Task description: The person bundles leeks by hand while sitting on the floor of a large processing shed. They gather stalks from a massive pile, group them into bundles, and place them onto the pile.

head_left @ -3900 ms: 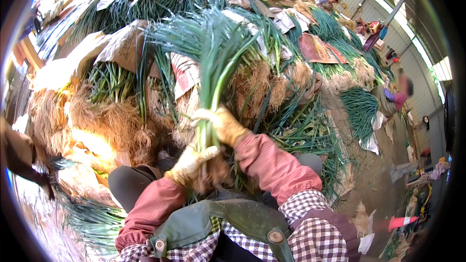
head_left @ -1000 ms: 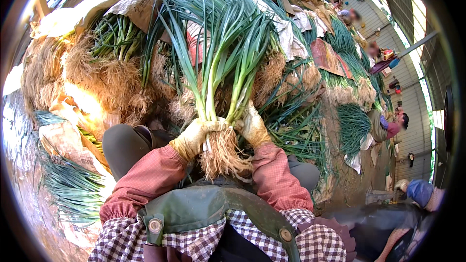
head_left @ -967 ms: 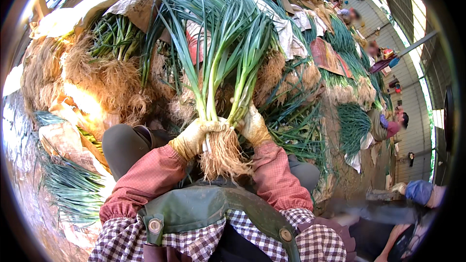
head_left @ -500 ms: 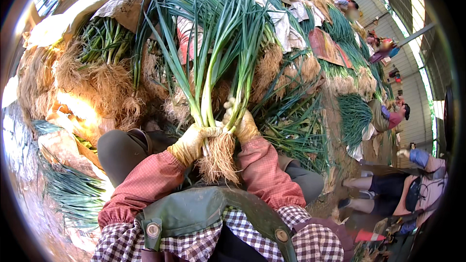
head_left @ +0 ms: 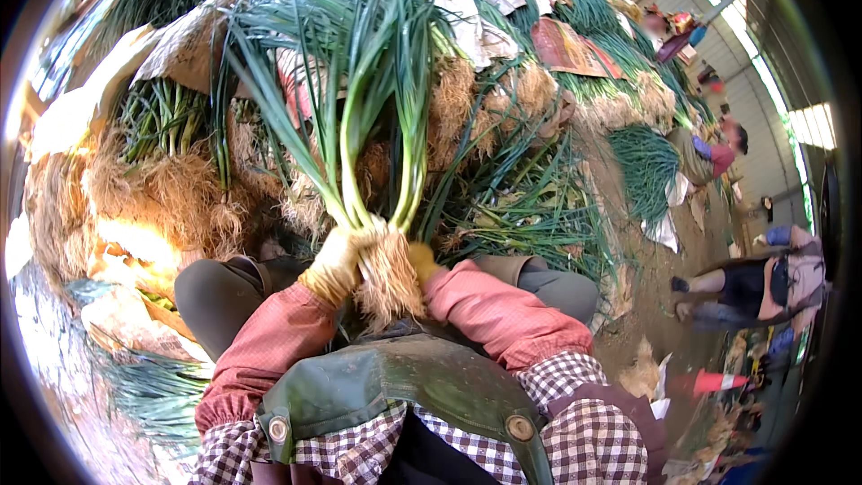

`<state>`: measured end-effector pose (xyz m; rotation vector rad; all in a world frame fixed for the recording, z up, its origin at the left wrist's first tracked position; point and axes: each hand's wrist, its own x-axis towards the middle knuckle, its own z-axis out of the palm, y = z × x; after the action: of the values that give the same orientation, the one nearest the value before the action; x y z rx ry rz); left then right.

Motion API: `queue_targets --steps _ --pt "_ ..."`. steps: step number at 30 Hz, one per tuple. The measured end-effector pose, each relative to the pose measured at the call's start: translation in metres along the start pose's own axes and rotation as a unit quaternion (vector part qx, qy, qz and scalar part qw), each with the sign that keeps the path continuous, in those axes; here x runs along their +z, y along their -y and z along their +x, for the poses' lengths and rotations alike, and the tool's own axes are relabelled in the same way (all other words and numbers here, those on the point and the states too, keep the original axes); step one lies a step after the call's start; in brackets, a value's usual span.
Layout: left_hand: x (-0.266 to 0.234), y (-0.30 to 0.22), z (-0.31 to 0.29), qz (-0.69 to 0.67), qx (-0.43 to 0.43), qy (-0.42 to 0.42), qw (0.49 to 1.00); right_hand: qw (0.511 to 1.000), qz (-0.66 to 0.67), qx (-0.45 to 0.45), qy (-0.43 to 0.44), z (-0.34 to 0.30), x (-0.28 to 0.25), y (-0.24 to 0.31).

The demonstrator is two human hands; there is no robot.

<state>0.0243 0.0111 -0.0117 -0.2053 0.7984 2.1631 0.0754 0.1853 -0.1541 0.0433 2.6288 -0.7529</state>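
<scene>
Head view: onion bunch (head_left: 349, 157) is in centre of frame, long axis approx. vertical; leaves (head_left: 373, 31) go up from the grip, roots (head_left: 388, 277) hang below. L hand (head_left: 337, 262) is nearer, clasping the stem bases; R hand (head_left: 424, 262) is right of roots, partly hidden, so its grip I can't tell.

Pale panelled wall (head_left: 764, 153) at right, curved by the lens; a bright strip separates it from the dark roof (head_left: 779, 27). Floor (head_left: 651, 292) brown at right, whitened by glare at left. Light panel (head_left: 813, 126) glows in roof.
</scene>
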Motion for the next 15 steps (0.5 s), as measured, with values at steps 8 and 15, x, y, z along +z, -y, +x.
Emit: queue_targets --steps 8,15 --pt "-0.010 -0.023 -0.006 0.229 0.135 -0.058 0.962 0.909 0.291 -0.058 -0.292 -0.043 -0.118 0.064" --pt "0.019 -0.018 -0.011 0.194 0.116 0.001 0.974 0.859 0.509 -0.045 0.023 -0.028 -0.147 0.097"
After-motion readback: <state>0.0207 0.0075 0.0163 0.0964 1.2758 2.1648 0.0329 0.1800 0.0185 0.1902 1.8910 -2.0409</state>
